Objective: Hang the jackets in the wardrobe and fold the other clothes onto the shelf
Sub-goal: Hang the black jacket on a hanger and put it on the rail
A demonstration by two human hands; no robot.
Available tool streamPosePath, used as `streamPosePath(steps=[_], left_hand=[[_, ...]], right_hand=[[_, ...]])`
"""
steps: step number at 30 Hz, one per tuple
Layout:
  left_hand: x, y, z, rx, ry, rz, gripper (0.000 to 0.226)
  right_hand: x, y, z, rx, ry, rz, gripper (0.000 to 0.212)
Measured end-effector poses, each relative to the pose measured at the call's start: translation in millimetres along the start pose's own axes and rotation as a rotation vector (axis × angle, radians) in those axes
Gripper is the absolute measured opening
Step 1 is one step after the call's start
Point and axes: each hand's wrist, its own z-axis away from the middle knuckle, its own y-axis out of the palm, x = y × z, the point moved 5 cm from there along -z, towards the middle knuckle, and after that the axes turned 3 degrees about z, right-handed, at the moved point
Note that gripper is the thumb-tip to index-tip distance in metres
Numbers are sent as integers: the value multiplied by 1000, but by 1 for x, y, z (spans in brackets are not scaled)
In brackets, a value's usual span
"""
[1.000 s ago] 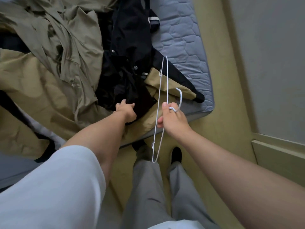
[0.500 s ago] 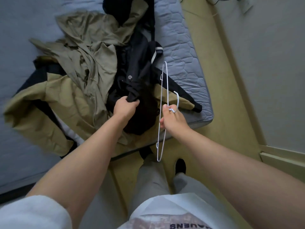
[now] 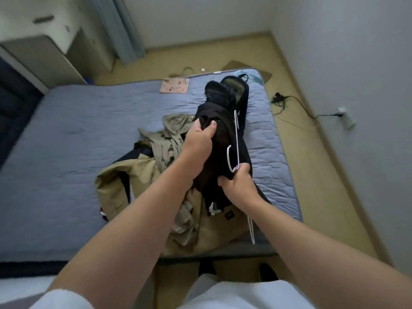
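Note:
A black jacket [image 3: 219, 139] with an olive lining hangs lifted above the mattress [image 3: 78, 134]. My left hand [image 3: 198, 141] grips its upper part. My right hand [image 3: 237, 182] holds the neck of a white wire hanger [image 3: 236, 139] and also pinches the black fabric lower down. The hanger lies against the jacket's right side, with its lower end sticking out under my right forearm. A heap of khaki and olive clothes [image 3: 156, 175] lies on the mattress below the jacket.
A pink flat item [image 3: 175, 85] lies at the mattress's far edge. A black cable [image 3: 289, 101] runs over the floor to a wall socket at the right. A pale cabinet [image 3: 44, 56] stands at the back left, a grey-blue curtain [image 3: 124, 25] behind.
My left hand has lifted the black jacket off the heap. My right hand has brought the hanger against it and taken hold of the fabric. The view has tilted up to show the room.

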Motion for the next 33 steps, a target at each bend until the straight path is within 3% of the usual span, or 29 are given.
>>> streamPosePath(steps=[3, 9, 13, 21, 24, 27, 33], left_hand=[[-56, 19, 31, -128, 125, 34, 5], [-156, 41, 115, -349, 342, 276, 20], [-201, 31, 183, -398, 504, 233, 26], [-231, -37, 325, -623, 649, 152, 14], [-220, -65, 384, -720, 640, 96, 16], [-183, -98, 451, -905, 570, -79, 32], [-51, -151, 579, -1196, 129, -374, 47]], right_hand=[[17, -25, 14, 42, -132, -24, 57], [70, -68, 53, -1, -470, 39, 78], [113, -83, 77, -35, -609, -3, 55], [159, -51, 173, 174, -879, 40, 22], [164, -31, 225, 310, -923, 50, 15], [162, -14, 274, 390, -966, 65, 16], [132, 12, 362, 604, -982, 109, 23]])
